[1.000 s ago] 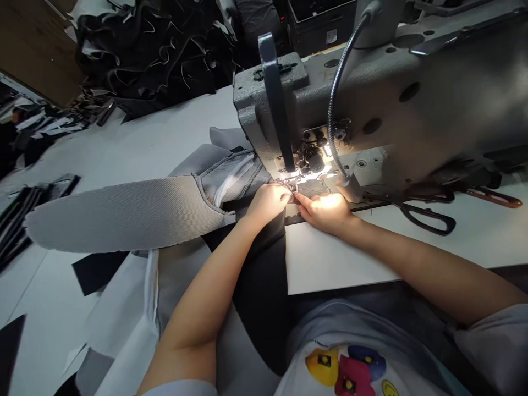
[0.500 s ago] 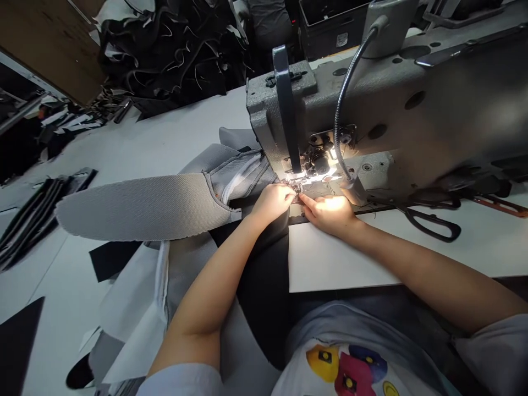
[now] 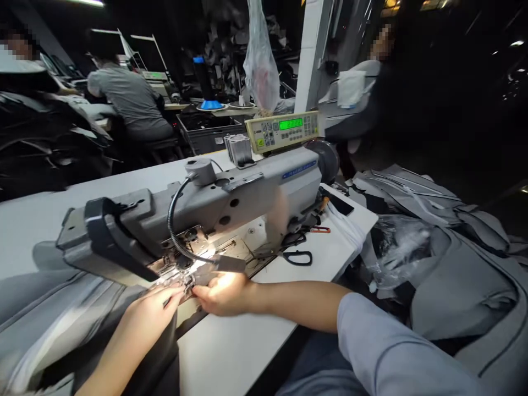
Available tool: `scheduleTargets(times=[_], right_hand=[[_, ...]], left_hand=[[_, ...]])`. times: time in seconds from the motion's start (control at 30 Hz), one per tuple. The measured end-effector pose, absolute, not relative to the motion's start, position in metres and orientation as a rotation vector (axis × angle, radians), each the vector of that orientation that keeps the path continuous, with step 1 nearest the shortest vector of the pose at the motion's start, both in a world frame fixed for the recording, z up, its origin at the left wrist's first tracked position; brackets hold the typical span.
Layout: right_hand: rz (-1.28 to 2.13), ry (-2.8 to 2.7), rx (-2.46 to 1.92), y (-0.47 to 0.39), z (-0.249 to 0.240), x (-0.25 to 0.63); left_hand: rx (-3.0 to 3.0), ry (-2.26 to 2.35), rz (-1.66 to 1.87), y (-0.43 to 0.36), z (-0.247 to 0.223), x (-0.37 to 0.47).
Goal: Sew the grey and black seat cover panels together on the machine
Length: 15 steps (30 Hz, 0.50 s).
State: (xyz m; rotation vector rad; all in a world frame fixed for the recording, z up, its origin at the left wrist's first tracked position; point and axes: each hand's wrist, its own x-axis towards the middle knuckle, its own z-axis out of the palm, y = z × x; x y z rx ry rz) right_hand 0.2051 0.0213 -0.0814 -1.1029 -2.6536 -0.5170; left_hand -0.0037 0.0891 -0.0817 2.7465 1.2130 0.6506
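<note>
A grey sewing machine [image 3: 264,181] stands on the white table, its lamp lighting the needle area. Just in front of the presser foot [image 3: 187,281], my left hand [image 3: 154,311] has its fingers pressed together at the lit spot; whatever they pinch is too small to make out. Close by on the right of the foot is my right hand [image 3: 225,294], thumb and index finger near the needle plate, the other fingers curled; what it holds, if anything, is unclear. Dark and grey fabric [image 3: 61,324] lies under and left of my left hand.
Scissors [image 3: 299,257] with black handles lie right of the machine, by an orange-handled tool [image 3: 319,229]. A control panel [image 3: 284,132] with a green display stands behind. Grey fabric pieces [image 3: 457,275] are heaped at right. Other people sit farther back.
The view has swung up and to the right, bringing the control panel, people and fabric heap into sight. My hands stay beside the presser foot.
</note>
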Motion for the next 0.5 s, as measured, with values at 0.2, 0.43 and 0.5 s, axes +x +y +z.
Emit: scheduleTargets(times=[0.2, 0.43, 0.5], right_hand=[[-0.546, -2.592, -1.045, 0.016, -0.083, 0.205], [-0.122, -2.437, -1.193, 0.013, -0.077, 0.210], [0.056, -2.394, -1.197, 0.005, -0.080, 0.212]], left_hand=[[2.826, 1.291, 0.648, 0.084, -0.084, -0.004], [2.597, 1.562, 0.425, 0.069, -0.053, 0.017], [2.573, 1.561, 0.393, 0.057, -0.042, 0.025]])
